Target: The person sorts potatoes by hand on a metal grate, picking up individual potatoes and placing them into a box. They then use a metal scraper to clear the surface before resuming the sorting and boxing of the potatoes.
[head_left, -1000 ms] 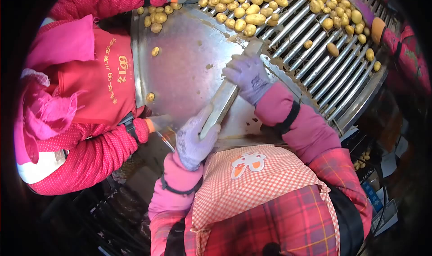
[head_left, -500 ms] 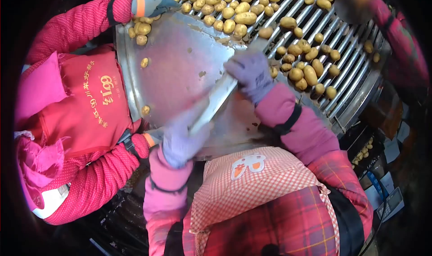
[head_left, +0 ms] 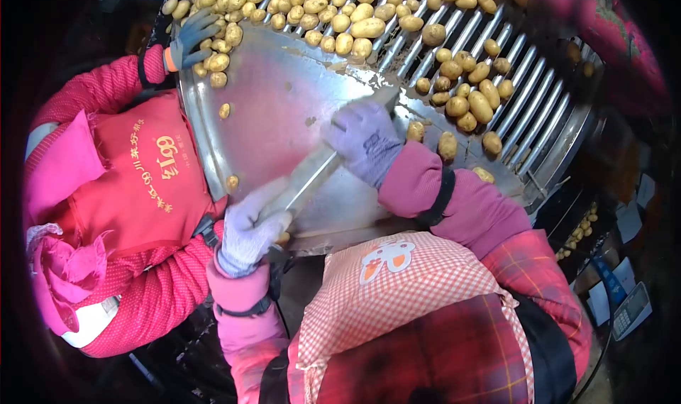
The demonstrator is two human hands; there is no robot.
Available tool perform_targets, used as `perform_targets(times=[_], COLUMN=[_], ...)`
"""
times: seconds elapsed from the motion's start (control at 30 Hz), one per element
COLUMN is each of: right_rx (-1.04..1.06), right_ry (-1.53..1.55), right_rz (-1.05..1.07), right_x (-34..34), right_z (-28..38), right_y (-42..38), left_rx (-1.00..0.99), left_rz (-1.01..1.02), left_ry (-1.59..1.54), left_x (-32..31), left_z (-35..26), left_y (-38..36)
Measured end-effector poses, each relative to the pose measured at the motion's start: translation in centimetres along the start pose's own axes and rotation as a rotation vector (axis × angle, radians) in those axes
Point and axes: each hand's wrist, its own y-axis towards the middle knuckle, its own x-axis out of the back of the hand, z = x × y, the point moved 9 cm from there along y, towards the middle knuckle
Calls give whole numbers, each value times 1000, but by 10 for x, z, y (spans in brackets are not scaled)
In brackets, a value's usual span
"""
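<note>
A long flat grey bar (head_left: pixel 309 180) slants over the metal sheet (head_left: pixel 259 120), held at both ends. My left hand (head_left: pixel 248 227), in a pale lilac glove, is closed around its lower end. Higher up, my right hand (head_left: pixel 363 138) wraps over it in a purple glove, and a grey end sticks out past the knuckles toward the rollers. Loose potatoes (head_left: pixel 447 146) lie just right of my right hand. My palms and part of the bar are hidden by the gloves.
Metal rollers (head_left: pixel 528 113) run at the upper right, with potatoes (head_left: pixel 312 5) piled along the top. At the left, a co-worker's gloved hand (head_left: pixel 193 39) touches potatoes. Another person's sleeve (head_left: pixel 603 35) reaches in at upper right. A calculator (head_left: pixel 631 310) lies at the right.
Both my hands have moved left with the bar. Some potatoes have shifted on and beside the rollers. The co-worker's gloved hand at upper left has moved down and left.
</note>
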Motion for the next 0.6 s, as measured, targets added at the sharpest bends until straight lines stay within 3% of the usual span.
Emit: perform_targets(times=[0.03, 0.07, 0.1, 0.17, 0.23, 0.37, 0.5, 0.53, 0.6], right_rx=[-11, 10, 30, -10, 56, 68, 98, 92, 98], right_ry=[5, 18, 32, 18, 22, 27, 17, 21, 5], right_rz=[-12, -7, 8, 33, -61, -4, 53, 28, -4], right_x=[2, 4, 6, 4, 17, 19, 19, 23, 23], right_z=[7, 8, 6, -3, -5, -5, -12, -16, -31], right_y=[-8, -15, -20, -27, -23, -22, -23, -24, -25], left_rx=[80, 103, 42, -60, -76, -34, -141, 58, -69], left_rz=[10, 21, 77, 64, 58, -14, -11, -33, -23], left_ry=[-165, -98, 105, 228, 181, -2, 249, 114, 192], left_x=[1, -1, -4, -13, -13, -21, -32, -34, -42], left_z=[8, 15, 12, 3, 4, 8, 5, 19, -1], left_y=[-11, -14, -10, -6, -1, -9, -9, -5, 8])
